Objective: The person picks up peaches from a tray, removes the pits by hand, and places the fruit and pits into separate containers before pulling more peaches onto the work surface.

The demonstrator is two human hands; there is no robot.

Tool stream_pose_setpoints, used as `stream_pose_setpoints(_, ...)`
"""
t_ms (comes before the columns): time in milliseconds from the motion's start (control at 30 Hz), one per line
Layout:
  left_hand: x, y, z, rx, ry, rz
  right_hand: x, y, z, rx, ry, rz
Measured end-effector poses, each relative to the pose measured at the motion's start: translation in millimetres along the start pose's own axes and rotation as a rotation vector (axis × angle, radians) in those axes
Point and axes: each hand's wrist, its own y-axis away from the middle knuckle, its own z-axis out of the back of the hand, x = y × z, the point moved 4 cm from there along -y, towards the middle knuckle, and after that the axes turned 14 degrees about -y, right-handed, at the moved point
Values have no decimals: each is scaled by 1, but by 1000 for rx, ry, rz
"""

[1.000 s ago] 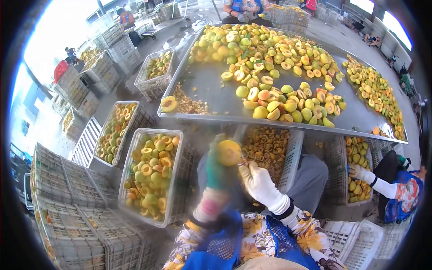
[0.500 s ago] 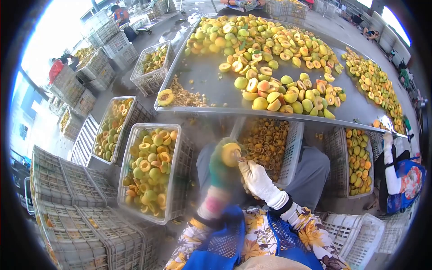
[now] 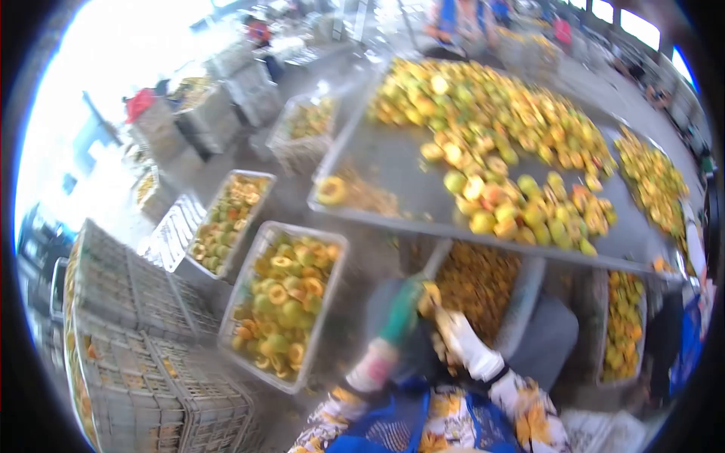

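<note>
In my left hand (image 3: 405,308), wearing a green glove, is a halved yellow peach (image 3: 430,299), gripped with its cut face toward my right hand. My right hand (image 3: 467,341), white-gloved, closes around a small thin tool (image 3: 440,308) whose tip meets the peach; blur hides its exact shape. Both hands are above my lap, at the near left side of a crate (image 3: 522,309) full of small brownish-orange fruit scraps (image 3: 477,281). Ahead, many halved peaches (image 3: 521,208) lie heaped on a metal table (image 3: 411,162).
Pits (image 3: 366,195) and one peach half (image 3: 331,190) lie at the table's left corner. A crate of peach halves (image 3: 283,306) stands on my left, another (image 3: 230,223) beyond it. Stacked crates (image 3: 143,377) rise at far left. A co-worker's blue vest (image 3: 687,343) shows at right.
The view has swung and blurred, so the table and crates appear further right and lower. Both hands remain together at the peach, which has turned in my left hand.
</note>
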Motion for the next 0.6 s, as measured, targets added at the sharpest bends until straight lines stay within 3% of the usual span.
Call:
stream_pose_setpoints(33,-9,-1,2,7,24,35,-3,2,-2,-39,-5,39)
stream_pose_setpoints(133,-25,-1,4,-252,-499,18,4,-1,-18,-26,45,29)
stream_pose_setpoints(167,6,-5,6,-437,-361,-22,13,3,-24,-11,-22,-15)
stream_pose_setpoints(200,7,-7,4,-417,-292,-74,17,2,-25,71,-129,-96)
stream_pose_setpoints(300,1,-15,3,-397,-205,-187,26,3,-26,98,-19,-34)
stream_pose_setpoints(333,15,-24,8,-337,-174,-72,24,-1,-25,15,80,-11)
stream_pose_setpoints(400,32,-33,14,-172,-59,157,17,-4,-16,160,-131,-125)
stream_pose_setpoints(433,29,-34,15,-116,-35,126,13,-6,-13,274,-294,-201)
stream_pose_setpoints(500,22,-25,13,1,12,78,18,9,-21,270,-276,-187)
stream_pose_setpoints(600,10,-24,13,75,-201,117,16,10,-24,183,-135,-177)
